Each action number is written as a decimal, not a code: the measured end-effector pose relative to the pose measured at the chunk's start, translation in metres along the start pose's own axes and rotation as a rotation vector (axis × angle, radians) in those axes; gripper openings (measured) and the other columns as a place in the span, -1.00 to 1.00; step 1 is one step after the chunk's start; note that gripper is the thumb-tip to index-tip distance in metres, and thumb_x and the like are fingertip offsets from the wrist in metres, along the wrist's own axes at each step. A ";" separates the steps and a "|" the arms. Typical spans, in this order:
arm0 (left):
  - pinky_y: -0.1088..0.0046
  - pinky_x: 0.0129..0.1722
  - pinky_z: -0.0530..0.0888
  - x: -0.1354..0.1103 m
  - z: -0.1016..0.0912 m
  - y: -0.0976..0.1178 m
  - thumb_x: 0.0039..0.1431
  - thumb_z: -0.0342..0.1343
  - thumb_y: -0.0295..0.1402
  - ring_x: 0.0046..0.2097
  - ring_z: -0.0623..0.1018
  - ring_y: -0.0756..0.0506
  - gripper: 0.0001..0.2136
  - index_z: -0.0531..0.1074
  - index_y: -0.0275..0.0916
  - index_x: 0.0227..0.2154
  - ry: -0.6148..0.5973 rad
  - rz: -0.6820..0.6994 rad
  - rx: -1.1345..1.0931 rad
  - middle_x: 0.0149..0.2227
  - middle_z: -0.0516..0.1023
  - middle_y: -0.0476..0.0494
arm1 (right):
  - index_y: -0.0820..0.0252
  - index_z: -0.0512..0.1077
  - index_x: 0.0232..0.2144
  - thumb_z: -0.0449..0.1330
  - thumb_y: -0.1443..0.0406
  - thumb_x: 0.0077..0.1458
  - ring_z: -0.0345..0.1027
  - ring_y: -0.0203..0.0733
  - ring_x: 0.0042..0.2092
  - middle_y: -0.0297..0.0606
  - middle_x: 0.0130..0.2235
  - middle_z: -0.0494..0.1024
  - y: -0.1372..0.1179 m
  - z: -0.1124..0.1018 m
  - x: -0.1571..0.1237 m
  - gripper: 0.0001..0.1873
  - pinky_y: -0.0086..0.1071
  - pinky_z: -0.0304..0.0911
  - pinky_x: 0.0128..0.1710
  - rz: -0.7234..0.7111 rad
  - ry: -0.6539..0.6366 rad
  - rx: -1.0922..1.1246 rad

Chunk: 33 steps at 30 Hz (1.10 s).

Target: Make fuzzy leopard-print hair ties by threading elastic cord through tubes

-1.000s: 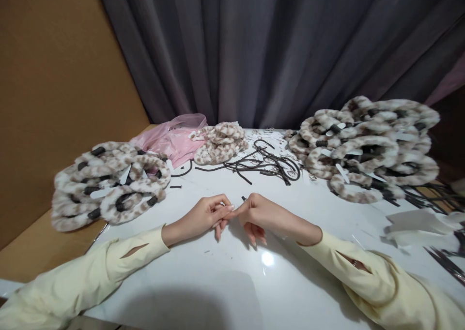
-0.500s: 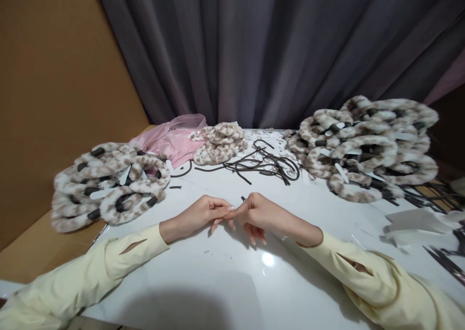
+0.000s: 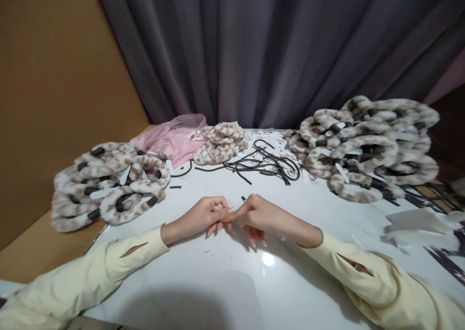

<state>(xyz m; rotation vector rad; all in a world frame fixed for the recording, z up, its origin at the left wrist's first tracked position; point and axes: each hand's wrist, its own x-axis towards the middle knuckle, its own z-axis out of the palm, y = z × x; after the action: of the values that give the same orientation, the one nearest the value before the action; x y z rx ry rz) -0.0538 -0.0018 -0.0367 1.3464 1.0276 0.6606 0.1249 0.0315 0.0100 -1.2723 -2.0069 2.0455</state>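
My left hand point(image 3: 208, 215) and my right hand point(image 3: 260, 216) meet above the white table, with thumbs and forefingers pinched together and fingertips touching. Whatever lies between them, if anything, is too small or too covered to make out. The other fingers of both hands curl downward. Just beyond my hands lies a short dark piece of cord point(image 3: 243, 198), partly hidden by my right hand. Farther back is a tangle of dark cords point(image 3: 269, 164).
Spotted plush rings with dark bands and white tags are heaped at the left point(image 3: 127, 206) and right point(image 3: 370, 148). A smaller plush pile point(image 3: 221, 143) adjoins a pink plastic bag point(image 3: 174, 141). White paper point(image 3: 414, 223) and dark-handled tools point(image 3: 445, 262) lie at right; cardboard point(image 3: 61, 102) stands left.
My left hand's fingers have shifted slightly, its thumb and forefinger still against my right fingertips. The right hand has barely moved, and the things on the table are unchanged.
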 end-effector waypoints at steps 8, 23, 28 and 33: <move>0.65 -0.68 0.17 -0.003 0.000 0.004 0.20 -0.01 -0.08 -0.68 0.24 0.15 -0.67 0.28 -0.30 -0.39 -0.005 0.086 0.024 -0.55 0.49 -0.05 | 0.32 0.57 -0.44 -0.05 0.46 -0.27 0.15 -0.38 -0.80 -0.42 -0.79 0.37 -0.001 -0.003 -0.001 -0.59 -0.57 0.18 -0.77 -0.017 -0.019 0.038; 0.63 -0.66 0.25 -0.003 -0.001 0.004 0.20 -0.01 -0.09 -0.65 0.29 0.13 -0.67 0.31 -0.31 -0.41 0.044 0.137 0.097 -0.57 0.36 0.03 | 0.31 0.58 -0.31 -0.06 0.46 -0.27 0.13 -0.40 -0.80 -0.42 -0.79 0.37 -0.003 -0.003 -0.003 -0.49 -0.59 0.18 -0.75 -0.015 -0.025 0.034; 0.61 -0.64 0.30 -0.002 0.000 0.004 0.19 0.00 -0.09 -0.64 0.33 0.11 -0.67 0.30 -0.30 -0.43 0.060 0.160 0.081 -0.56 0.39 0.02 | 0.32 0.59 -0.32 -0.06 0.45 -0.27 0.14 -0.40 -0.80 -0.42 -0.79 0.37 -0.004 -0.002 -0.004 -0.50 -0.59 0.17 -0.76 -0.025 -0.010 0.049; 0.60 -0.64 0.32 -0.002 0.000 0.003 0.18 0.01 -0.08 -0.65 0.35 0.10 -0.66 0.31 -0.30 -0.43 0.082 0.162 0.058 -0.58 0.41 0.01 | 0.32 0.58 -0.30 -0.05 0.45 -0.26 0.15 -0.40 -0.79 -0.42 -0.78 0.38 -0.004 -0.001 -0.004 -0.49 -0.58 0.16 -0.76 -0.038 -0.005 0.066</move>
<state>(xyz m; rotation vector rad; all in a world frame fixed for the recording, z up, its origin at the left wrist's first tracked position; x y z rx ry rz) -0.0536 -0.0033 -0.0329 1.4744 1.0171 0.8180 0.1267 0.0312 0.0155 -1.2101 -1.9329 2.0810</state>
